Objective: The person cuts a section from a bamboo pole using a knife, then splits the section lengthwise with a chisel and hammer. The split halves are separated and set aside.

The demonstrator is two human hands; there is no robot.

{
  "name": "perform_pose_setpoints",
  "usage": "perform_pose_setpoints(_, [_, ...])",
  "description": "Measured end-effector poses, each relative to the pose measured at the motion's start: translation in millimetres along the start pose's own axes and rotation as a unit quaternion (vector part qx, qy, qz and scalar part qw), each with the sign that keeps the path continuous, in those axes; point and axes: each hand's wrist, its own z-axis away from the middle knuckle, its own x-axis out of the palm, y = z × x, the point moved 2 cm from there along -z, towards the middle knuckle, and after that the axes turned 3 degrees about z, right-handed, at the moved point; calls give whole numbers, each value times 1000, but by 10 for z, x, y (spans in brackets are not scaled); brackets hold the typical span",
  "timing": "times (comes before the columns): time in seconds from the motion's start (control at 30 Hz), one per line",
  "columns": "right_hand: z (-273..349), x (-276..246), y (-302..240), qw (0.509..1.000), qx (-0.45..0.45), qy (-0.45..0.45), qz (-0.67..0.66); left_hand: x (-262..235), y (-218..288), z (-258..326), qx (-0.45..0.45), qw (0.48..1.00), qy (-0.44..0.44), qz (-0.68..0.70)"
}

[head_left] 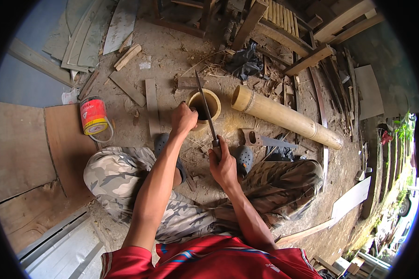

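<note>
Two bare hands are in view: the left hand [183, 118] at centre frame and the right hand [223, 165] just below it. Two pieces of bamboo lie on the dirt floor: one short bamboo cup [205, 104] at centre and one long bamboo pole [286, 117] to its right. There is one long blade [205, 104], one handsaw [267, 140] right of centre, one red and yellow can [92, 115] at left, and two grey clogs [244, 158].

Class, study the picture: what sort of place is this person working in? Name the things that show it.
Most likely an informal outdoor bamboo or woodworking yard: a long bamboo pole lies on the dirt ground, a hand saw sits nearby, and timber offcuts are scattered about.
</note>
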Motion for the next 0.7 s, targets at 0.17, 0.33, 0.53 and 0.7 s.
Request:
perform_pose_setpoints(0.17, [-29,33,70,1000,-15,10,9,-30,66,-8,7,1000,8,1])
perform_pose_setpoints(0.33, [-29,39,50,1000,-14,10,9,-18,35,-47,4,1000,1,-2])
perform_pose_setpoints(0.53, [-35,28,-54,999,-27,11,20,-7,55,1,15,999,22,18])
perform_pose_setpoints(0.7, [-62,31,-82,999,-17,-7,34,-66,60,12,-18,997,10,69])
